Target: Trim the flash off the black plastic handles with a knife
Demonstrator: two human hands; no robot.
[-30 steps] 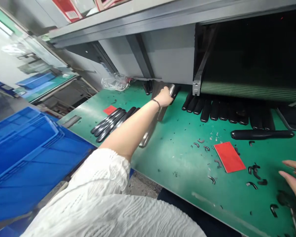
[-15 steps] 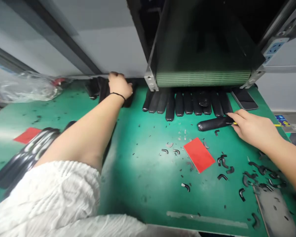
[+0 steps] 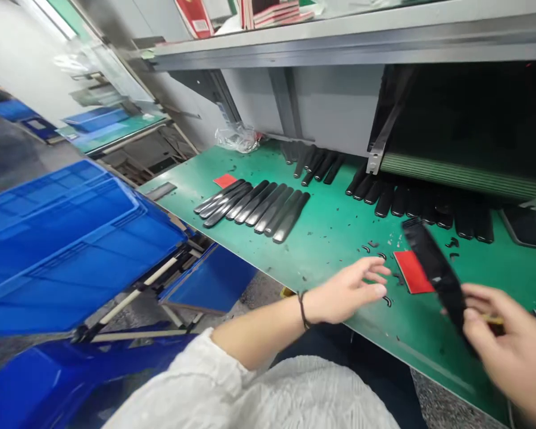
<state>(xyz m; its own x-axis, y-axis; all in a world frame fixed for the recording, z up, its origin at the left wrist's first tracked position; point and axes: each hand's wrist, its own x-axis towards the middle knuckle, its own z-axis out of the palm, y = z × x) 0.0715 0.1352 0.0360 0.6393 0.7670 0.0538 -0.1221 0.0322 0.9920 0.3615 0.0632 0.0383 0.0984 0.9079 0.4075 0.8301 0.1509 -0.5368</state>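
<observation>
In the head view, the right hand (image 3: 509,339) hides the lower end of one black strip (image 3: 438,274) and most of a yellow thing (image 3: 494,320). Its fingers grip this strip above the red card (image 3: 408,271). The left hand (image 3: 346,292), fingers loosely spread, is over the tabletop's (image 3: 330,238) front edge, apart from the strip.

The strip (image 3: 433,262) is black, the table (image 3: 339,238) green, the card (image 3: 408,273) red, the bin (image 3: 71,232) blue, the wristband (image 3: 302,308) black, the sleeve (image 3: 192,369) white, the belt (image 3: 451,177) green-striped.
</observation>
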